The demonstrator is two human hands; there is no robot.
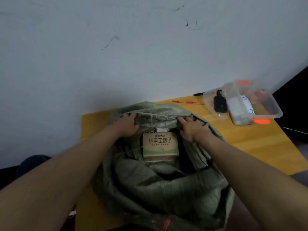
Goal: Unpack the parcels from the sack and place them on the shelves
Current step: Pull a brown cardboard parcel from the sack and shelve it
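Head view: green woven sack [160, 189] sits on the yellow desk [260, 144], mouth open toward the person. Both hands are at the far rim. Left hand [127, 125] has fingers curled over the bunched fabric, gripping it; right hand [191, 128] does the same just across the opening, fingers hooked over the edge. They hold the mouth wide.

Inside, between the two hands and a bit nearer, a cardboard box [160, 145] lies printed face up, w/ large characters on top. A bit of white shows behind it, maybe another parcel, can't tell. Rest of the contents hidden under folds.

Handling, as a guess: sack is soft, floppy, prob slippery plastic weave, so it collapses back over the opening once let go; one hand should keep the rim while the other reaches in. Box looks stiff, w/ firm edges, weight unknown; best taken by its two long sides, or thumb on top and fingers under the near edge.

Far right of desk: clear plastic tub [270, 107] w/ orange clips, a clear bag [215, 104] holding a black gadget, and red zip ties [188, 102]. No shelves in view.
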